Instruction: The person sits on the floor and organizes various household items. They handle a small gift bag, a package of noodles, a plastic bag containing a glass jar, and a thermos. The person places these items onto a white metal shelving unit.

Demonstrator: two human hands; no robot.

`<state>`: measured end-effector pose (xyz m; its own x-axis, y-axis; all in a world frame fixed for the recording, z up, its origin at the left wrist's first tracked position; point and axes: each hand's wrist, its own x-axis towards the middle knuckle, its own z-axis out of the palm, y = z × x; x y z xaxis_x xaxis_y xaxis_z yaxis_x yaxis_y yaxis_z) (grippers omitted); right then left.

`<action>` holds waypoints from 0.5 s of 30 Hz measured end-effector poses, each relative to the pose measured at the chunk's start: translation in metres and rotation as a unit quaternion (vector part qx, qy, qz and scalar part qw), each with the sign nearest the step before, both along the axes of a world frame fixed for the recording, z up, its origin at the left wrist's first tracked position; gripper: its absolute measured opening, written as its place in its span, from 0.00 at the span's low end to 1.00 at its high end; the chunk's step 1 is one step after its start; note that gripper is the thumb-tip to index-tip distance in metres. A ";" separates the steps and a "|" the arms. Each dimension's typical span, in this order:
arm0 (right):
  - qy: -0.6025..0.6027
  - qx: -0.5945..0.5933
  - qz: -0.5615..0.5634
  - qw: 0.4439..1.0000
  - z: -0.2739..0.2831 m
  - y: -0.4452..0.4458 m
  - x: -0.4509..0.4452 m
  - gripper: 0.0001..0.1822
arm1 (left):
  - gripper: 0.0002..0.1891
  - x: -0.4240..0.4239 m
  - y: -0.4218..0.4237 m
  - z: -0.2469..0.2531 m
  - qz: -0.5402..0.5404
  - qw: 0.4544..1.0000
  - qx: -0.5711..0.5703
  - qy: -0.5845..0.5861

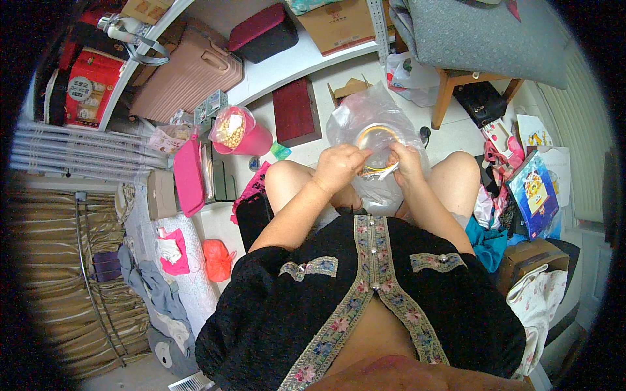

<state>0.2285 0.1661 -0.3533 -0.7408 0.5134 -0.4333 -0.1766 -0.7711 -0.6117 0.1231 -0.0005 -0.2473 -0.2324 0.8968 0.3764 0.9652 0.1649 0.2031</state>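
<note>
Between my knees both hands meet at a thin coiled yellow cable (pixel 377 128) with white ends (pixel 389 172). My left hand (pixel 341 166) closes on the coil's left side, fingertips bent inward. On the opposite side, my right hand (pixel 407 160) grips it with the thumb up, above the white ends. A clear plastic bag (pixel 359 110) spreads behind and around the loop. Whether the cable lies inside the bag or against it, I cannot tell. My fingers hide parts of the ring.
A pink bin (pixel 259 139) stands ahead to the left, beside a dark red box (pixel 296 110). A wooden stool (pixel 441 97) bears a grey cushion (pixel 484 41). Clothes and a blue picture box (pixel 533 195) crowd the right. A pink suitcase (pixel 190 73) leans by the white shelf (pixel 259 83).
</note>
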 end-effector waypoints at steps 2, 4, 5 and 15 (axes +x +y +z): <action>0.007 0.002 -0.009 1.000 -0.009 -0.001 -0.002 0.09 | 0.13 0.012 0.006 0.004 0.001 1.000 0.018 -0.015; -0.015 0.010 -0.065 0.998 -0.009 -0.004 -0.012 0.08 | 0.11 0.026 0.013 0.007 -0.014 0.997 0.029 -0.077; -0.026 0.014 -0.093 0.995 -0.009 -0.006 -0.017 0.07 | 0.10 0.034 0.017 0.009 -0.022 0.993 0.035 -0.108; 0.034 0.014 -0.039 0.999 0.031 0.006 -0.049 0.10 | 0.06 0.086 0.034 0.046 -0.105 0.819 -0.046 -0.562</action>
